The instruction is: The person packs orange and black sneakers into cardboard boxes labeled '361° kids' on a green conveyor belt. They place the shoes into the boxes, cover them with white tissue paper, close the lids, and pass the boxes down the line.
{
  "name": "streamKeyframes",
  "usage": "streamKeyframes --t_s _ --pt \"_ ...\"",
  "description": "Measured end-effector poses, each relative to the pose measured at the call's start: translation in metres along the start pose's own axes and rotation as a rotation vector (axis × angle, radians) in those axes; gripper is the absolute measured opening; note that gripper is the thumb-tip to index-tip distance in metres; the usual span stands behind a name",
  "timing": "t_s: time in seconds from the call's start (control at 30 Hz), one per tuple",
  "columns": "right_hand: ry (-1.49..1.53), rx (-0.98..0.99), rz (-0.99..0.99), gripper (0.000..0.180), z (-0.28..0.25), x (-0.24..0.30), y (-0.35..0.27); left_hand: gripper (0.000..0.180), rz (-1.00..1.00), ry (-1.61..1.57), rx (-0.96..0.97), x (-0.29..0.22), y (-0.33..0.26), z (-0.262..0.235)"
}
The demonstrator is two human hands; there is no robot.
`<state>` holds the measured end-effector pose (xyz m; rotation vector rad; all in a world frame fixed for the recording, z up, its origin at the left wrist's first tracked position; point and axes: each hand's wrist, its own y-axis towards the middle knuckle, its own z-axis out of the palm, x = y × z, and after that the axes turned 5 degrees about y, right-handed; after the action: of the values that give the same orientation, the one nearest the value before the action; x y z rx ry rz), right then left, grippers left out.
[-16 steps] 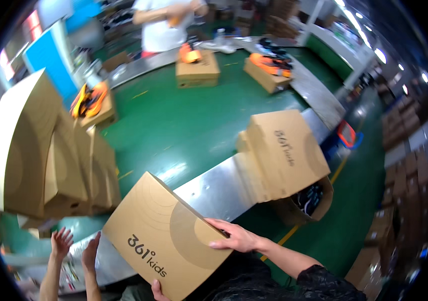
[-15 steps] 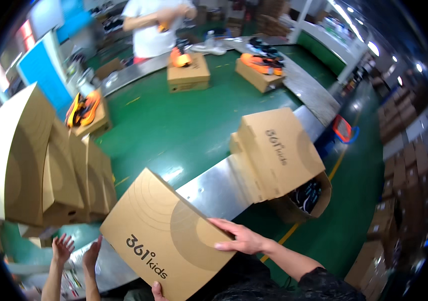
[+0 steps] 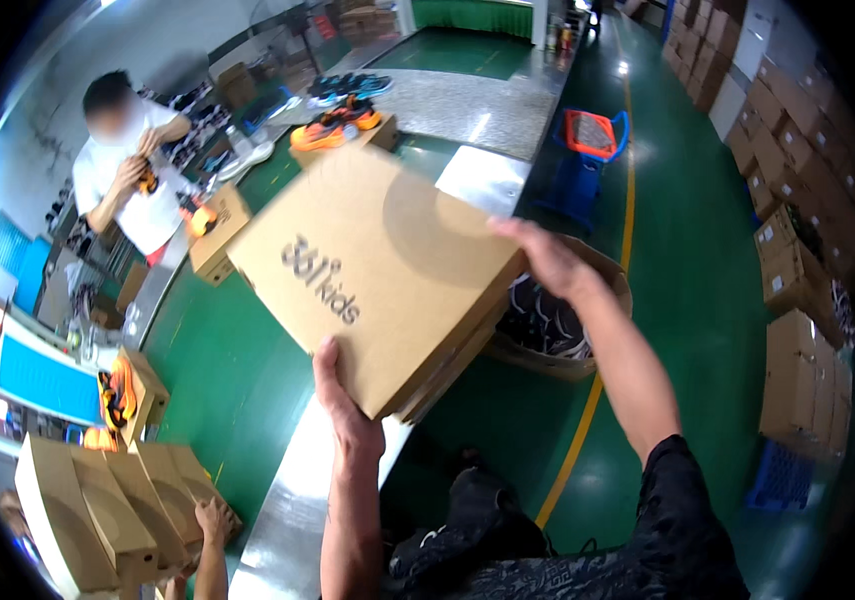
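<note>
Both hands grip a flat cardboard box [image 3: 377, 270] above the long metal worktop [image 3: 297, 510]: the left hand [image 3: 342, 395] has its fingers clamped on the near edge, the right hand [image 3: 547, 260] on the far corner. Green floor [image 3: 677, 250] all round, stacked cartons [image 3: 797, 280] along the wall, folded boxes [image 3: 107, 500] at the worktop's near end.

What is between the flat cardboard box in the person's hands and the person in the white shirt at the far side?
In the head view, between the flat cardboard box and the person in the white shirt lies a small open box holding an orange shoe.
</note>
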<state>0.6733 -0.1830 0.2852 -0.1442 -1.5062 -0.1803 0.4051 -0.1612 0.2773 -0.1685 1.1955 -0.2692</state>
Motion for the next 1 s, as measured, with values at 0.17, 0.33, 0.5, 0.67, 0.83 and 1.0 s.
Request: streamKeyframes --t_s 0.17,0.33,0.5,0.67,0.83,1.0 --pt "0.247 0.154 0.015 0.077 -0.025 -0.055 -0.001 0.065 0.232 0.101 0.025 0.039 0.002 -0.016" --pt "0.349 -0.105 0.178 0.074 -0.016 -0.109 -0.007 0.057 0.219 0.255 -0.015 0.101 0.011 -0.073" --pt "0.345 -0.007 0.140 0.057 -0.028 -0.175 -0.012 0.044 0.129 1.304 0.227 0.159 0.009 -0.088" --pt "0.034 -0.173 -0.014 0.049 -0.044 -0.240 0.013 0.033 -0.008 1.271 0.024 0.155 0.005 -0.077" --pt "0.644 -0.234 0.293 0.050 -0.050 -0.311 -0.014 0.053 -0.319 -0.156 -0.041 0.190 0.011 -0.066" --pt "0.981 -0.347 0.380 0.059 -0.018 -0.306 -0.036 0.081 -0.345 0.195 -0.240 0.222 0.010 -0.100"
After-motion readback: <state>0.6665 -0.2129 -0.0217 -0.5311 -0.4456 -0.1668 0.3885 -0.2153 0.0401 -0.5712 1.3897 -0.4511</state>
